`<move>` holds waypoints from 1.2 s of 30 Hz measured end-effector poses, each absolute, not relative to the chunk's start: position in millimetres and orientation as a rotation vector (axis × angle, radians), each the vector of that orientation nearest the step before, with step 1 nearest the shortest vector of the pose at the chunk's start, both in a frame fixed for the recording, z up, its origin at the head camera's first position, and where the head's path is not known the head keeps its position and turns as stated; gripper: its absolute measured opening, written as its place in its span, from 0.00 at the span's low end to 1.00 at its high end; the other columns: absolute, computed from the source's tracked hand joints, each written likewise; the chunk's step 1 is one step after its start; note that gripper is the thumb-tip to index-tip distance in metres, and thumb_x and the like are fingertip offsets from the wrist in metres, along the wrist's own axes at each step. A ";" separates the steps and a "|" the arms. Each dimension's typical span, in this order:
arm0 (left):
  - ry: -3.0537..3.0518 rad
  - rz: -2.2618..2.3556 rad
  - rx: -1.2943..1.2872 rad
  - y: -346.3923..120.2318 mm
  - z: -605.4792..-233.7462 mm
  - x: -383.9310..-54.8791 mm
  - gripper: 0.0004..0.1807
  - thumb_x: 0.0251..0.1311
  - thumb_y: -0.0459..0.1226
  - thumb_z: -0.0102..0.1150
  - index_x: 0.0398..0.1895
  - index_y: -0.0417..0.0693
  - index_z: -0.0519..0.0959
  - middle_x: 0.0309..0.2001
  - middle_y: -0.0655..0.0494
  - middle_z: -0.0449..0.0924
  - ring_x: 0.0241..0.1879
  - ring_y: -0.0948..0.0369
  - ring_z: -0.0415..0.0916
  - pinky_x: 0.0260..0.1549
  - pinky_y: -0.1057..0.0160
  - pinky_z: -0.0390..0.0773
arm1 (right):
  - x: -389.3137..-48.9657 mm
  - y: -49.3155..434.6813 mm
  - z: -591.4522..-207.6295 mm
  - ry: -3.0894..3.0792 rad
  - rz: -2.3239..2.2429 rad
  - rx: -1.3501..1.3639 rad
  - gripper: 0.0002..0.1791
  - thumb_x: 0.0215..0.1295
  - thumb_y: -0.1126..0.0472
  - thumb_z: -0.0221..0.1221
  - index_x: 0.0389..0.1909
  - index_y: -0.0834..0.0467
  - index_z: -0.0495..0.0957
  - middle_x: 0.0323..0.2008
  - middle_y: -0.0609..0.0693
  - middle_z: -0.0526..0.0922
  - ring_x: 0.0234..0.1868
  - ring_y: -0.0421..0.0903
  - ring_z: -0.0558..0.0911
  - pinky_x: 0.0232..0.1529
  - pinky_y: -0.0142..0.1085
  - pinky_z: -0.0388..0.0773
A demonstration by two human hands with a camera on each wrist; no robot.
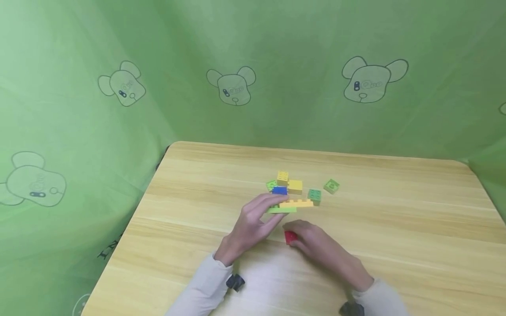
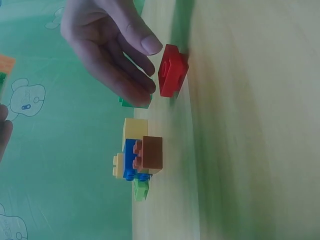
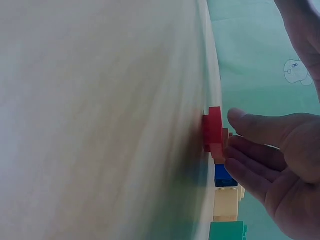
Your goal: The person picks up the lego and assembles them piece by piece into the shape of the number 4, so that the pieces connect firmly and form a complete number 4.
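Note:
My left hand point(image 1: 251, 224) holds a long orange brick point(image 1: 298, 203) stacked on a long light green brick point(image 1: 283, 210), gripped between thumb and fingers above the table. Only a little of this hand shows at the edge of the left wrist view. My right hand point(image 1: 316, 241) is low over the table by a red brick point(image 1: 290, 237), thumb and fingers spread near it. In both wrist views a small gap separates the right fingertips point(image 3: 236, 114) from the red brick point(image 3: 214, 132), which stands on the tabletop.
Beyond the hands sit a blue brick point(image 1: 280, 190), two yellow bricks point(image 1: 295, 186), a green brick point(image 1: 314, 196) and two light green bricks point(image 1: 331, 186). A brown brick point(image 2: 152, 152) stands before the blue one. Green cloth point(image 1: 292, 123) hangs behind the table point(image 1: 395, 210).

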State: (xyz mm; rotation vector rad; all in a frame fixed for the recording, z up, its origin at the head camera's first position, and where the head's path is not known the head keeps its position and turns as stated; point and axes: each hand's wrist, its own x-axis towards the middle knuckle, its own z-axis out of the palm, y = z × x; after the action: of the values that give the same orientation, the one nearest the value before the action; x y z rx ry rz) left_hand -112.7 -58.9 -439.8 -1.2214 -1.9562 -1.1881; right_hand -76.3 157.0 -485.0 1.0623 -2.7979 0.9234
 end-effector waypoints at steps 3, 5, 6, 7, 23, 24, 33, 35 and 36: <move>-1.955 -1.195 -1.216 -59.2 -439.8 -112.5 0.25 0.52 0.21 0.73 0.55 0.29 0.79 0.53 0.39 0.85 0.54 0.50 0.84 0.60 0.63 0.81 | -74.7 156.1 -487.7 -2.801 0.906 1.054 0.18 0.64 0.67 0.69 0.54 0.67 0.82 0.48 0.57 0.87 0.50 0.54 0.86 0.55 0.49 0.86; -1.957 -1.199 -1.212 -59.5 -439.6 -112.5 0.25 0.52 0.21 0.73 0.55 0.29 0.79 0.53 0.39 0.85 0.54 0.50 0.84 0.60 0.63 0.81 | -74.1 155.6 -489.0 -2.798 0.890 1.055 0.17 0.64 0.67 0.69 0.53 0.67 0.82 0.48 0.57 0.87 0.50 0.54 0.86 0.55 0.49 0.85; -1.959 -1.201 -1.208 -59.7 -439.5 -112.5 0.24 0.53 0.22 0.73 0.55 0.29 0.79 0.53 0.39 0.85 0.54 0.50 0.84 0.60 0.63 0.81 | -73.8 155.6 -489.5 -2.797 0.880 1.055 0.17 0.64 0.67 0.69 0.53 0.66 0.83 0.48 0.57 0.87 0.50 0.54 0.86 0.55 0.49 0.85; -1.961 -1.203 -1.207 -59.7 -439.6 -112.4 0.24 0.53 0.22 0.73 0.55 0.29 0.79 0.53 0.39 0.85 0.55 0.51 0.83 0.60 0.63 0.81 | -73.5 155.6 -489.8 -2.794 0.874 1.055 0.16 0.64 0.67 0.69 0.52 0.66 0.83 0.47 0.57 0.87 0.50 0.54 0.86 0.55 0.49 0.85; -1.980 -1.218 -1.221 -58.4 -444.5 -111.0 0.23 0.55 0.23 0.73 0.55 0.30 0.79 0.53 0.40 0.85 0.55 0.52 0.84 0.59 0.64 0.81 | -68.7 164.1 -487.2 -2.808 0.864 1.053 0.16 0.54 0.66 0.76 0.44 0.62 0.86 0.38 0.47 0.81 0.38 0.40 0.79 0.41 0.33 0.85; -1.981 -1.218 -1.221 -58.4 -444.6 -110.8 0.24 0.55 0.23 0.73 0.56 0.30 0.79 0.53 0.40 0.85 0.55 0.52 0.84 0.59 0.64 0.81 | -68.3 164.6 -487.3 -2.815 0.864 1.046 0.15 0.54 0.66 0.76 0.42 0.60 0.86 0.38 0.46 0.80 0.38 0.39 0.78 0.41 0.32 0.85; -1.986 -1.219 -1.217 -58.4 -443.4 -110.5 0.23 0.55 0.23 0.73 0.55 0.30 0.80 0.53 0.40 0.85 0.55 0.52 0.83 0.60 0.64 0.81 | -67.2 170.0 -486.8 -2.894 0.913 0.938 0.13 0.56 0.63 0.76 0.40 0.55 0.84 0.37 0.43 0.78 0.37 0.37 0.77 0.40 0.32 0.85; -1.985 -1.221 -1.215 -58.5 -443.1 -110.6 0.23 0.55 0.23 0.73 0.55 0.29 0.80 0.52 0.39 0.85 0.55 0.52 0.83 0.59 0.64 0.81 | -67.4 171.7 -486.0 -2.909 0.924 0.912 0.12 0.56 0.63 0.76 0.39 0.55 0.84 0.37 0.43 0.78 0.37 0.38 0.77 0.40 0.32 0.85; -1.985 -1.222 -1.214 -58.4 -443.0 -110.7 0.23 0.55 0.23 0.73 0.55 0.29 0.80 0.52 0.39 0.85 0.55 0.52 0.84 0.59 0.64 0.81 | -67.4 172.4 -485.4 -2.916 0.930 0.903 0.12 0.56 0.63 0.76 0.39 0.55 0.84 0.36 0.43 0.77 0.37 0.38 0.77 0.40 0.32 0.85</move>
State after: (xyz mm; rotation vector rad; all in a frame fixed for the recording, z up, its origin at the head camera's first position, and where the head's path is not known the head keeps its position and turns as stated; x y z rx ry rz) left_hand -110.7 -58.4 -443.0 -1.2136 -1.9849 -1.2216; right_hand -67.4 172.4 -485.4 0.9025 -2.9158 0.9297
